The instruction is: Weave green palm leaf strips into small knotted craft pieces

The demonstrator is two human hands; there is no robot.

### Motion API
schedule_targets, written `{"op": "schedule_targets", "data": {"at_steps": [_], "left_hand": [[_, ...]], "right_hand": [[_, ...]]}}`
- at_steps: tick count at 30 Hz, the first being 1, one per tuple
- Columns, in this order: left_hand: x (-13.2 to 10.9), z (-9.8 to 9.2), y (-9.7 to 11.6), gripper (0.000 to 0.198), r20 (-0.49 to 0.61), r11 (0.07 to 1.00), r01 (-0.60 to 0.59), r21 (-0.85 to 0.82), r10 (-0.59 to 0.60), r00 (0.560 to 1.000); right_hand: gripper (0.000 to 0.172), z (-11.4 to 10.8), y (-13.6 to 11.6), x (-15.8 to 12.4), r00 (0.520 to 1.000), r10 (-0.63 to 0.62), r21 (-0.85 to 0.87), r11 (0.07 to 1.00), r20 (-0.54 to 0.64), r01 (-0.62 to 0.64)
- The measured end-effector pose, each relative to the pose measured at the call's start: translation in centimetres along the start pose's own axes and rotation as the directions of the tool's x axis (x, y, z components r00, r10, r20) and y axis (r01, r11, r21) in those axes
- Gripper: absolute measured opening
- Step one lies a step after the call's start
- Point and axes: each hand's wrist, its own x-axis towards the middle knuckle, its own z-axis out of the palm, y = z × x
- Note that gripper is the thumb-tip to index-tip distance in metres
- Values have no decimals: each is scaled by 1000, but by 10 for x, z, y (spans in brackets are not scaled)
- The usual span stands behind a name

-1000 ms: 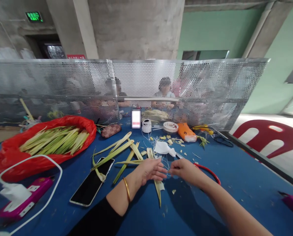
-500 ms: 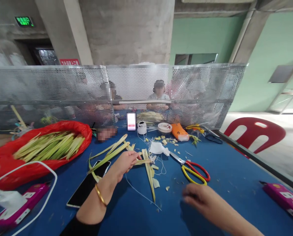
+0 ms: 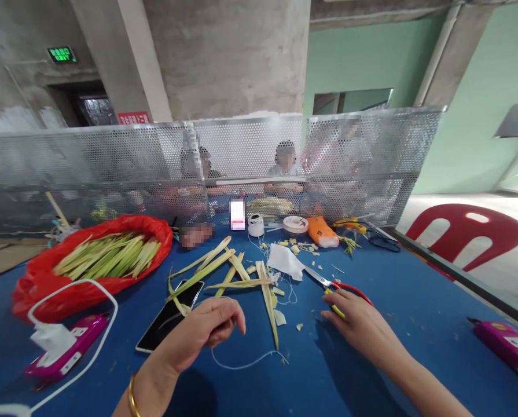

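My left hand (image 3: 213,324) is above the front of the blue table, its fingers curled in a pinch. A thin white thread (image 3: 245,367) runs out from under it, and part of it loops by the knuckles. Below and behind it lies a dark phone (image 3: 158,330). Pale green dried leaf strips (image 3: 213,270) lie beyond it, one strip (image 3: 268,307) pointing toward me. My right hand (image 3: 356,318) is over the handles of the scissors (image 3: 319,277), thumb and fingers about the yellow loop. The scissors' tips lie against a white cloth-like piece (image 3: 285,260).
A red bag (image 3: 28,289) of leaf strips stands at left, near a purple power strip (image 3: 87,330) with a white cable. At the back are a thread spool (image 3: 256,225), a tape roll (image 3: 296,225), an orange packet (image 3: 322,231) and a perforated metal screen (image 3: 250,145). Another purple strip (image 3: 502,347) lies right.
My right hand has moved forward onto the scissors' handles. My left hand has left the leaf strips and come back toward me, the thread shifting with it. The white piece looks more spread out.
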Motion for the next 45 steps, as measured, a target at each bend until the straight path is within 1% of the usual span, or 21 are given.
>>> {"op": "schedule_targets", "data": {"at_steps": [2,4,6,8,9,11,13,16,18,19,22,23,26,29,31,34,37,39,41,43,45], "left_hand": [[-5,2,-3,38,-35,999,46,29,-45,998],[-5,4,-8,37,-103,998,69,-12,-70,992],[-2,5,-15,36,-186,985,51,-163,-81,979],[5,9,-20,31,-241,922,-5,-388,-96,966],[10,12,-21,27,-246,868,-28,-496,-109,963],[21,21,-19,17,-240,780,-30,-625,-156,958],[32,32,-12,15,-224,733,25,-680,-240,945],[50,48,0,22,-120,693,45,-719,-187,975],[60,59,6,22,-91,702,39,-712,-148,985],[66,64,7,22,-99,714,18,-700,-122,988],[80,78,5,24,-106,720,-24,-693,-69,992],[84,81,4,25,-124,728,-45,-684,-56,991],[94,83,0,23,-190,714,-100,-693,-46,981],[103,74,-3,19,-222,678,-106,-727,-86,971],[108,65,-6,15,-286,658,-109,-745,-168,943],[113,53,-11,12,-405,658,-134,-741,-279,871],[113,43,-12,14,-492,696,-190,-692,-264,829],[112,37,-10,16,-557,728,-231,-645,-241,795],[111,28,-9,15,-630,760,-265,-593,-234,740],[111,17,-9,12,-720,784,-309,-538,-238,652],[111,7,-7,17,-799,809,-347,-474,-229,556]], "right_hand": [[28,1,10,-4,997,75,-68,995,-13,-75],[27,2,23,-9,984,176,-147,973,-19,-177],[26,4,32,-14,974,225,-140,964,-29,-227],[29,4,31,-17,976,183,-56,980,-120,-190],[31,4,28,-17,977,146,-5,989,-158,-149],[30,1,17,-16,981,99,47,995,-169,-93],[27,-6,6,-11,976,139,57,990,-169,-132],[28,-16,-15,-2,953,197,236,961,-228,-142],[26,-19,-36,5,967,102,400,916,-234,0],[24,-17,-47,10,978,64,468,883,-199,38],[15,-4,-77,28,993,68,607,794,-98,5],[12,1,-84,35,991,87,631,776,-101,-4],[17,12,-88,57,988,133,772,635,-83,-21],[25,11,-78,73,980,185,869,494,-73,-28],[28,6,-67,78,974,211,903,429,-80,-18],[29,-2,-48,78,952,291,960,280,-95,10],[29,-11,-30,75,892,424,981,173,-159,93],[28,-17,-22,73,862,460,975,165,-212,151],[27,-22,-20,72,862,445,964,210,-242,162],[28,-27,-21,71,879,407,952,268,-250,147],[30,-30,-25,69,899,364,941,315,-243,126]]}}
